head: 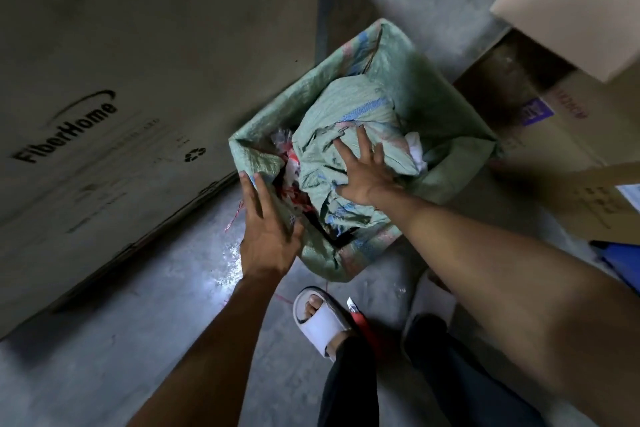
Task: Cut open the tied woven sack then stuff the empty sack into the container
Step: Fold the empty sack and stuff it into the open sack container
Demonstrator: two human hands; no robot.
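Note:
A square container lined with green woven sacking (446, 121) stands on the floor in the middle of the view. A crumpled, empty green woven sack (343, 111) with blue and pink stripes lies bunched inside it. My right hand (363, 170) lies flat on that sack with fingers spread. My left hand (268, 225) grips the container's near-left rim, fingers along the outside. Red and white plastic scraps (289, 163) show in the gap between the sack and the left wall. A red-handled utility knife (360, 317) lies on the floor beside my foot.
A big cardboard carton printed "FiberHome" (104, 107) stands close on the left. More cardboard boxes (568, 3) are stacked at the right. My foot in a white slipper (318, 319) is just in front of the container. Grey concrete floor (138, 288) lies at lower left.

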